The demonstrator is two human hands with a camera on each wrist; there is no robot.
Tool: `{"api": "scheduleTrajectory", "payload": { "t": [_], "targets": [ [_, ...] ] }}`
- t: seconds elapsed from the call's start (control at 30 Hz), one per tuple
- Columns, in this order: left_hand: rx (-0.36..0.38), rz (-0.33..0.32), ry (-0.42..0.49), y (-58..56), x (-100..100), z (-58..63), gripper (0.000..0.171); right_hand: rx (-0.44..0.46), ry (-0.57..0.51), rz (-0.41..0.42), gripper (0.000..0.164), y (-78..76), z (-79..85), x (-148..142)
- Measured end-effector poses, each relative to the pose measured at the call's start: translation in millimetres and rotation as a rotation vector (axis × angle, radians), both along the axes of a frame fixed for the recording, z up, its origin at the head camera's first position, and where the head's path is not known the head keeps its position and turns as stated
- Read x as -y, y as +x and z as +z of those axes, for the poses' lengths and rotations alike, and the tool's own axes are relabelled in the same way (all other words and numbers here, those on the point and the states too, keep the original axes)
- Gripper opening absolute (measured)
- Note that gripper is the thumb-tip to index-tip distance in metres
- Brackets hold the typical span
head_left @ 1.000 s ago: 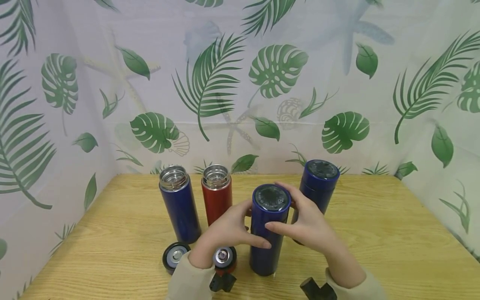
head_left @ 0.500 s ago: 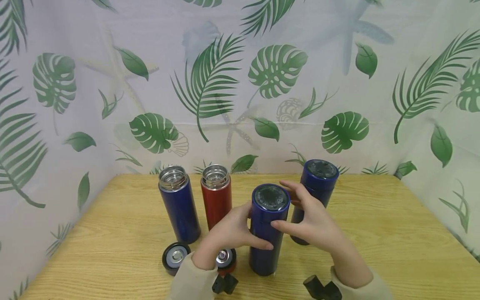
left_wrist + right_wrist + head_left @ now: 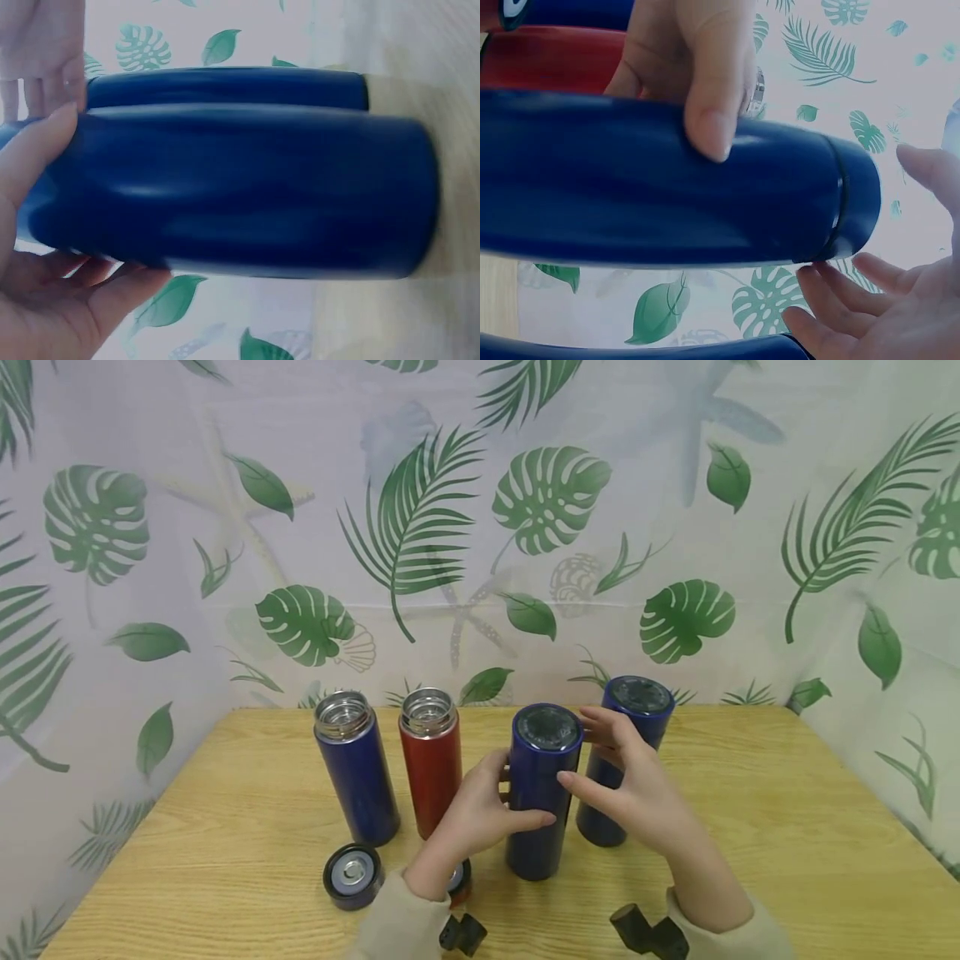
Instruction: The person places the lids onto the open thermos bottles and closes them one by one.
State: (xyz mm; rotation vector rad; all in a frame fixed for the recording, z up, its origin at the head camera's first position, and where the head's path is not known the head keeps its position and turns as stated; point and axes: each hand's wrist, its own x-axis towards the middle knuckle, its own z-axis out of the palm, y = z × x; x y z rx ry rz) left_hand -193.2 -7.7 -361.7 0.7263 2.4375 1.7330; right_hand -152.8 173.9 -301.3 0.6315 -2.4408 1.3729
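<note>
A lidded blue bottle [image 3: 538, 789] is held upright at the middle of the desk [image 3: 225, 827], clamped between the thumb and curled fingers of the left hand [image 3: 480, 810]. Its upper end is flanked by the right hand [image 3: 641, 793], whose thumb and fingers are spread apart; whether it is touched by those fingertips cannot be told. Behind, a 2nd lidded blue bottle [image 3: 652, 727] is seen. To the left, 2 uncapped bottles are stood, 1 blue [image 3: 358, 785] and 1 red [image 3: 431, 768].
</note>
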Motion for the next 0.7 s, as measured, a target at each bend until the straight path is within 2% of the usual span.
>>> {"api": "scheduleTrajectory", "payload": {
  "t": [0.17,0.47,0.7],
  "targets": [
    [-0.028,0.036,0.057,-2.7,-5,-7.8,0.07,-0.008,-0.041,-0.021,0.056,1.3,2.1,-2],
    [-0.198,0.117,-0.026,-3.9,-7,-11.8,0.068,-0.019,-0.042,-0.035,0.052,3.3,4.7,-3],
    [-0.204,0.165,-0.017,-4.7,-7,-12.5,0.065,-0.028,-0.043,-0.029,0.05,4.1,5.1,-3]
  ]
}}
